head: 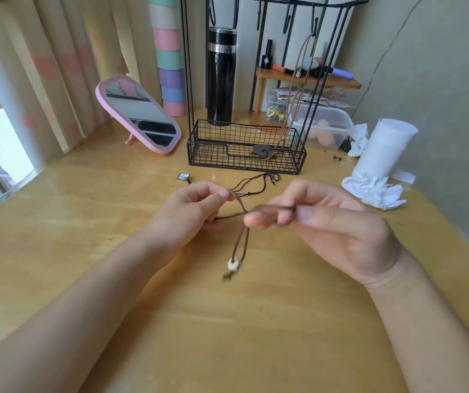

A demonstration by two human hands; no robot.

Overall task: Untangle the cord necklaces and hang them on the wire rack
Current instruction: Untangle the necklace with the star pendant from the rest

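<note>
1. Wooden counter [71, 236] in a bright room, pink mirror [139, 114] standing at the left.
2. Above it the left hand [190, 211] pinches the brown cord necklace [270, 207]; the right hand [329, 222] pinches its loop too.
3. Cord looks light, floppy and a bit slick, so I'd grab near the crossing, not the bead [232, 264].
4. Blur hides the pendant tip, and the wire rack [284, 165] is cut off up top.
</note>
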